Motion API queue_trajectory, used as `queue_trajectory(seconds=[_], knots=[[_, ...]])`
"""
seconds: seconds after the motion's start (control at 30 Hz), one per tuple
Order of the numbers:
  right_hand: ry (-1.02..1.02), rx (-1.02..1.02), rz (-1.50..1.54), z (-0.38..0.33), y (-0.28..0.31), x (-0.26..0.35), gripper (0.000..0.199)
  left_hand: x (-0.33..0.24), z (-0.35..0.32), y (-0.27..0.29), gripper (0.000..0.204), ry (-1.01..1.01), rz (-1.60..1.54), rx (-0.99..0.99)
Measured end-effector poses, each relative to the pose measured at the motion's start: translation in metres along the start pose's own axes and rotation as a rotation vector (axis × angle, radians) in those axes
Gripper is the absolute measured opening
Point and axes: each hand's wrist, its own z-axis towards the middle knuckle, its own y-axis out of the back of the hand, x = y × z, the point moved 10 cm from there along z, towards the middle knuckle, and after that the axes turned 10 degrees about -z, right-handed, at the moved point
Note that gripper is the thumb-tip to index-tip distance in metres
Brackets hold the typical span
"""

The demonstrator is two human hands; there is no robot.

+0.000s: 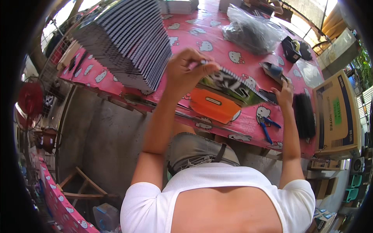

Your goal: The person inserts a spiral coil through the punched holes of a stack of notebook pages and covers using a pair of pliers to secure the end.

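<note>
The fingers of the left hand [182,75] pinched the left end of the spiral notebook [233,87], thumb along its bound edge, and held it tilted over the pink tabletop [211,33]. At the notebook's right end, the right hand [285,94] had its fingers bent, though I could not tell whether they gripped it. An orange sheet [213,105] showed just on the notebook's near side, and blue-handled pliers [268,128] lay to its near right. Black binding coils [304,116] and then a cardboard box [337,114] stood farther right of the notebook. A tall stack of notebooks [128,42] rose to its left; a clear plastic bag [252,33] and a black tape dispenser [291,49] sat beyond it.
</note>
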Motion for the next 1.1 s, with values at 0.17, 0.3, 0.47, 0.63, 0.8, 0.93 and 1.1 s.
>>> queue_trajectory(seconds=[0.17, 0.3, 0.47, 0.63, 0.8, 0.93, 1.1], knots=[[0.128, 0.403, 0.457, -0.104, 0.055, 0.061, 0.060, -0.150, -0.023, -0.023, 0.030, -0.512, 0.346, 0.084], [0.134, 0.219, 0.238, -0.139, 0.090, 0.076, 0.051, -0.094, -0.048, -0.069, 0.028, -0.193, 0.378, 0.286], [-0.100, 0.445, 0.727, -0.110, 0.111, 0.080, 0.039, -0.018, -0.093, -0.066, 0.030, 0.136, 0.344, -0.005], [0.326, 0.162, 1.066, -0.073, 0.209, 0.151, 0.039, -0.020, -0.099, -0.067, 0.027, 0.069, 0.279, 0.068], [0.284, 0.271, 1.071, -0.078, 0.198, 0.160, 0.040, -0.018, -0.104, -0.062, 0.025, 0.105, 0.251, 0.010], [0.304, 0.269, 1.101, -0.080, 0.198, 0.163, 0.037, -0.014, -0.105, -0.060, 0.025, 0.152, 0.223, -0.024], [-0.348, 1.396, 2.230, -0.133, 0.118, 0.201, 0.033, -0.032, -0.100, -0.066, 0.024, -0.031, 0.272, 0.039]])
